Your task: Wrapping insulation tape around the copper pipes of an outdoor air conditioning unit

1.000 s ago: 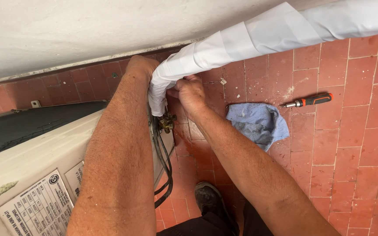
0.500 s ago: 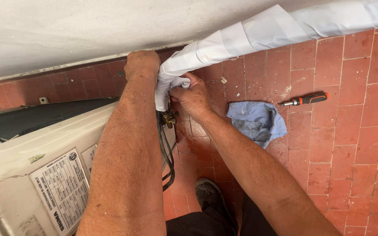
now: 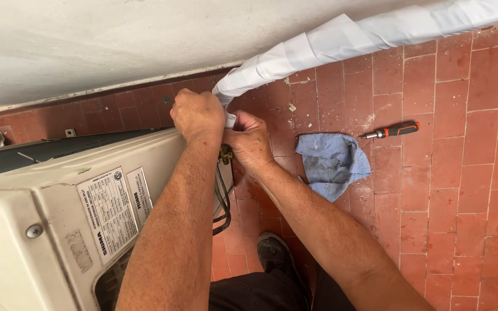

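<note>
From the head camera, both hands meet at the lower end of a long pipe bundle wrapped in white tape (image 3: pixel 341 40), which runs along the white wall down to the side of a cream metal outdoor unit (image 3: pixel 59 213). The left hand (image 3: pixel 198 117) is closed around the wrapped end. The right hand (image 3: pixel 251 140) pinches it from the other side. Black cables (image 3: pixel 223 201) hang just below. A blue cloth (image 3: pixel 332 164) and an orange-handled screwdriver (image 3: pixel 392 131) lie on the red tiled floor (image 3: pixel 468 173).

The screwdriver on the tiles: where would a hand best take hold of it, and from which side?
Grip the screwdriver by its thick orange-and-black handle, coming from above. It lies flat on the red tiled floor, handle end away from the blue cloth, so the handle looks free; the thin metal shaft points towards the cloth.
</note>
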